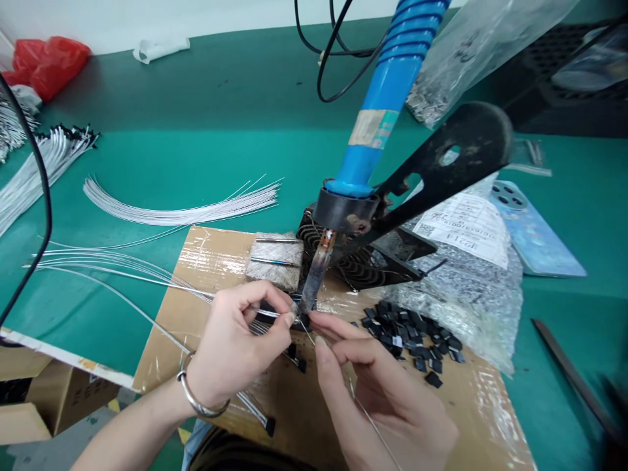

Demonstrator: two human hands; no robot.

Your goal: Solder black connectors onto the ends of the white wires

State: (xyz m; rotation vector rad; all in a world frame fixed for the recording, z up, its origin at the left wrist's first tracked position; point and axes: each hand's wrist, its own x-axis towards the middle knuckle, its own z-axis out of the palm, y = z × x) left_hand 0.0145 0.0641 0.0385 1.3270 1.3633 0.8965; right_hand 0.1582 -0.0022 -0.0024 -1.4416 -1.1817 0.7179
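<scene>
The left hand point(238, 350) pinches a thin wire point(260, 311) toward the soldering iron point(314, 278) at 1 o'clock; the right hand point(385, 392) seems closed on a second wire point(373, 418). A slip against the iron could burn skin.

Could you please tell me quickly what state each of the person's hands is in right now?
Left hand: closed, pinching a silver wire.
Right hand: closed, apparently holding a thin wire.

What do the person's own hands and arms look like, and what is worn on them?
The left hand and the right hand are bare, without gloves. The left forearm has no sleeve, and a plain silver-coloured metal bangle circles the left wrist. The right wrist is out of view.
</scene>
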